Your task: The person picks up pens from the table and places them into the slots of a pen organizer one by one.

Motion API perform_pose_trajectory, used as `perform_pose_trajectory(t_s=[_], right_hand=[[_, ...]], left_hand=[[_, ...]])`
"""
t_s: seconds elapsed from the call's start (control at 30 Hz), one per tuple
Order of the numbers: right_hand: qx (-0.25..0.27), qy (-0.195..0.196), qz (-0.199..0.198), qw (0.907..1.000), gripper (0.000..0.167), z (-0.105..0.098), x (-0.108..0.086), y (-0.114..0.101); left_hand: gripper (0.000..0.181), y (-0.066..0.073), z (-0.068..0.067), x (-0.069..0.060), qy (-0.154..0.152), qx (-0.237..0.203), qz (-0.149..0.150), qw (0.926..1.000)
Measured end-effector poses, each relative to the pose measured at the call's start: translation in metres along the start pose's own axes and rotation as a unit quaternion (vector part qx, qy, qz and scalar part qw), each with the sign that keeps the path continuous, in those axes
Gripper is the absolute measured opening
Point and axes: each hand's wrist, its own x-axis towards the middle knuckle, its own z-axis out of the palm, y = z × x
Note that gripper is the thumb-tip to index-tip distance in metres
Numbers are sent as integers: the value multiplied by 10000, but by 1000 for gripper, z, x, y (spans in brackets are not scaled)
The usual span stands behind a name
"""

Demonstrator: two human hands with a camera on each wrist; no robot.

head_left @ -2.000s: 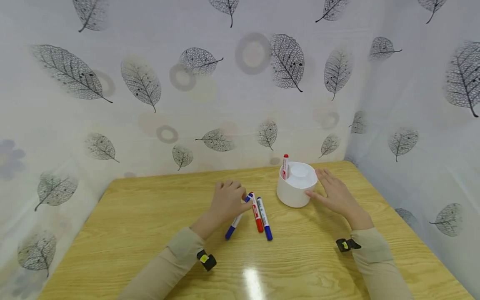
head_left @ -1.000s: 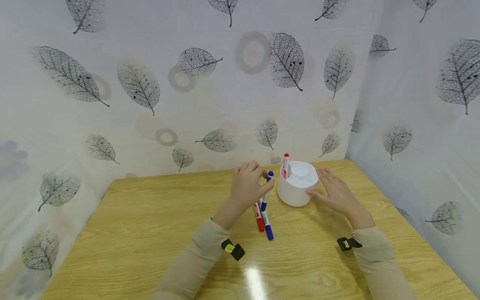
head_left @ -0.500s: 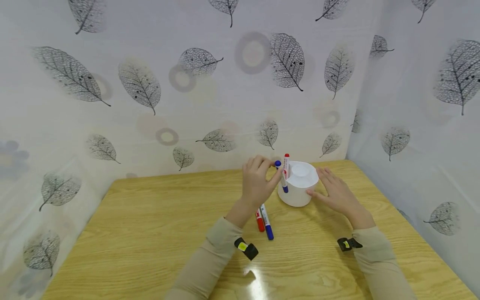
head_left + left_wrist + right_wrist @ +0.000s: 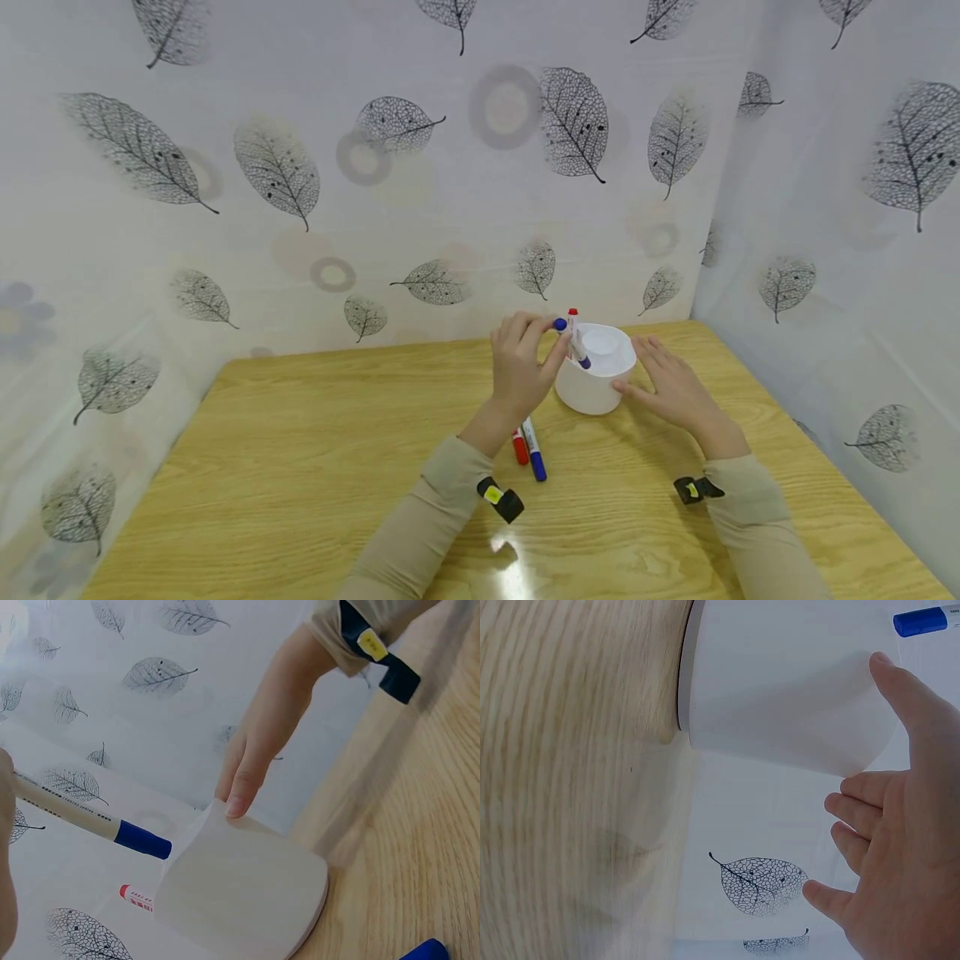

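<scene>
Between thumb and fingers my left hand pinches a blue-capped marker near its upper end. The marker slants, its lower blue end over the rim of a white round pen holder. A red-capped marker stands upright inside that holder. My right hand touches the holder's right side with thumb and fingertips, fingers mostly straight, as the right wrist view shows. On the table left of the holder lie a red marker and another blue marker, side by side, their far ends hidden behind my left hand.
The wooden table has its far edge close to a leaf-patterned curtain. More of this curtain hangs along the right side. Black wrist straps sit on both sleeves.
My left hand has picked up the blue marker from the table, carried it right and up, and brought its lower end over the pen holder. My right hand has stayed at the holder.
</scene>
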Motion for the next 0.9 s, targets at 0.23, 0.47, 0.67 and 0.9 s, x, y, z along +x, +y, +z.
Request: perform_pose_trajectory(t_s=[0.23,0.47,0.67,0.9], right_hand=[[-7,12,-21,10000,92,1,0,1],[-15,14,-25,10000,92,1,0,1],[1,14,1,10000,93,1,0,1],[-4,-32,23,10000,93,1,0,1]], left_hand=[[25,-1,0,-2,-316,142,-24,9994],[25,-2,0,-5,-765,276,-63,9967],[28,-4,-2,-6,-1168,370,-92,9924],[31,-11,-6,-11,-1475,415,-445,9872]])
